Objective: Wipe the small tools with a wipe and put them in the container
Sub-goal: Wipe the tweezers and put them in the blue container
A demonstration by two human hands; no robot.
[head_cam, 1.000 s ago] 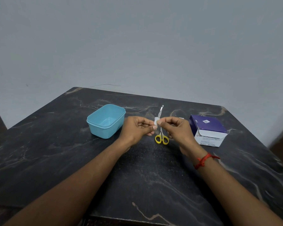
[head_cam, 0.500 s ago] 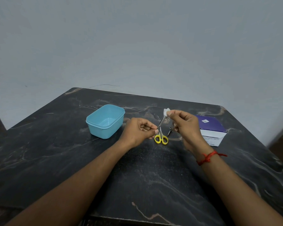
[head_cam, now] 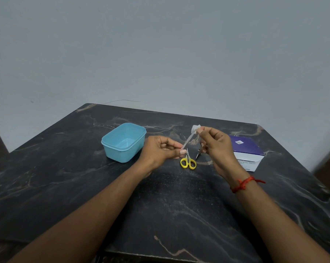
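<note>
My left hand (head_cam: 161, 150) pinches the lower end of a thin metal tool (head_cam: 187, 141) that slants up to the right above the table. At the tool's upper end my right hand (head_cam: 215, 144) pinches a small white wipe (head_cam: 195, 128) around the tip. Below the hands, small yellow-handled scissors (head_cam: 188, 161) lie on the dark marble table (head_cam: 160, 196). A small pointed dark tool (head_cam: 198, 153) lies just right of the scissors. The light blue container (head_cam: 123, 142) stands open to the left of my left hand, with nothing visible inside.
A purple and white box (head_cam: 245, 152) sits at the right, partly behind my right hand. A red thread is tied round my right wrist. A grey wall rises behind the table; the table's edges are near on the left, right and front.
My right hand slid the wipe up along the metal tool from its lower part to its upper tip. My left hand kept its hold on the lower end.
</note>
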